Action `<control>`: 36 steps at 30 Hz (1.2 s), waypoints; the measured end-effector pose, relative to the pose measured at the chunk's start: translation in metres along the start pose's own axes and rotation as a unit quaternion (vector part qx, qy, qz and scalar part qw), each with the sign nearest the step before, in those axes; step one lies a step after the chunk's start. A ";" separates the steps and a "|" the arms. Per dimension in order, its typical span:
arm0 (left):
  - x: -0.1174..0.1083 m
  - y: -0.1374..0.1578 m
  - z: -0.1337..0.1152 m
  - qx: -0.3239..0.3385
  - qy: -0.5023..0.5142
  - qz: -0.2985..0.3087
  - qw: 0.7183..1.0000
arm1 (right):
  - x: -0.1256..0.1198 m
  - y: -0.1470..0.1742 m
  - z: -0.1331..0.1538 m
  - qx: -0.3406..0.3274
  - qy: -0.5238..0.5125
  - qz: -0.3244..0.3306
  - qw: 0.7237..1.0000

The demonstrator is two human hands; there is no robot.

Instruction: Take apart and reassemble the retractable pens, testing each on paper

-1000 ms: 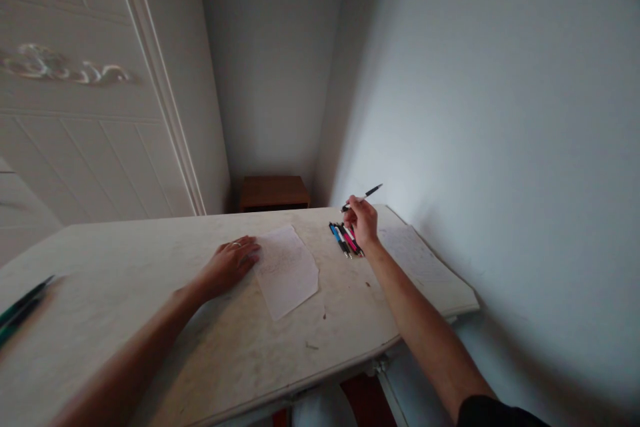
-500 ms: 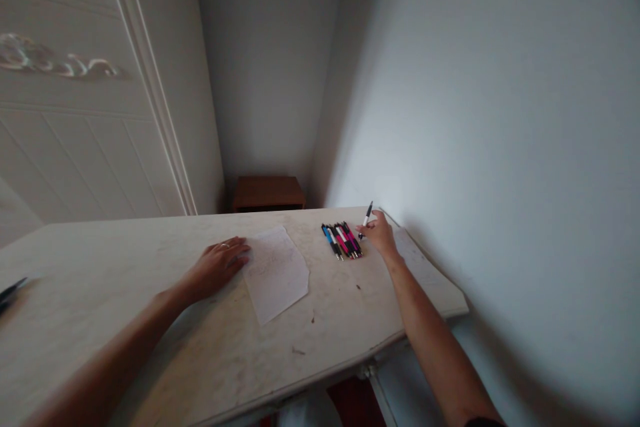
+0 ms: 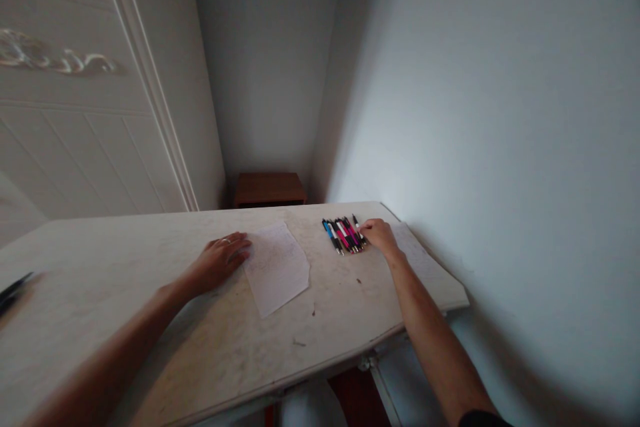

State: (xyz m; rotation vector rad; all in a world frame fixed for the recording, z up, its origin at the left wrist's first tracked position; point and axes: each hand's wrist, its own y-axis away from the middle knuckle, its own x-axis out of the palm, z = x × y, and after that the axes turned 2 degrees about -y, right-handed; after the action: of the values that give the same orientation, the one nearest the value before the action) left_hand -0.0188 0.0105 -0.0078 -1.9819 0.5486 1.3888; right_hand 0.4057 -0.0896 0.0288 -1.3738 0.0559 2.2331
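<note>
My left hand [image 3: 223, 263] lies flat on the table, its fingertips at the left edge of a sheet of paper [image 3: 278, 270]; a ring shows on one finger. With fingers pinched, my right hand [image 3: 377, 234] holds a black-and-white pen [image 3: 357, 223] down at the right end of a row of pens [image 3: 343, 235]. Several pens in blue, black, white, pink and purple lie side by side there, tilted the same way. My fingers hide part of the held pen.
A second paper [image 3: 420, 255] lies at the table's right side along the wall. At the far left is a dark pen-like object [image 3: 14, 290]. The white table [image 3: 200, 373] has a front edge near me. A brown wooden cabinet [image 3: 270, 188] stands beyond the table.
My right hand has lowered the black-and-white pen and turned it from leaning right to lying alongside the row. My left hand has stayed in place.
</note>
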 end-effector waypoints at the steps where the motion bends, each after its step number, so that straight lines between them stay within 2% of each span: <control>1: 0.000 0.000 0.000 -0.001 0.000 0.001 1.000 | 0.000 0.001 0.000 -0.003 0.000 0.004 1.000; 10: -0.004 0.000 -0.003 -0.003 -0.012 0.020 1.000 | -0.002 -0.001 -0.005 -0.006 -0.026 0.054 0.998; 23: -0.001 -0.001 -0.002 -0.015 -0.004 0.006 1.000 | -0.001 -0.003 -0.003 0.008 -0.057 0.089 0.994; 31: 0.000 -0.001 0.000 -0.011 -0.002 -0.003 1.000 | -0.001 -0.001 -0.003 0.000 -0.045 0.090 0.995; 36: 0.001 0.000 0.000 -0.007 0.000 -0.006 1.000 | -0.002 0.001 0.003 0.005 -0.025 0.059 0.998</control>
State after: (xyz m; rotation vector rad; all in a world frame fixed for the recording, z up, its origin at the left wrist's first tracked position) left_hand -0.0184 0.0111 -0.0089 -1.9934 0.5268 1.3901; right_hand 0.4041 -0.0904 0.0320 -1.3393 0.1338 2.3596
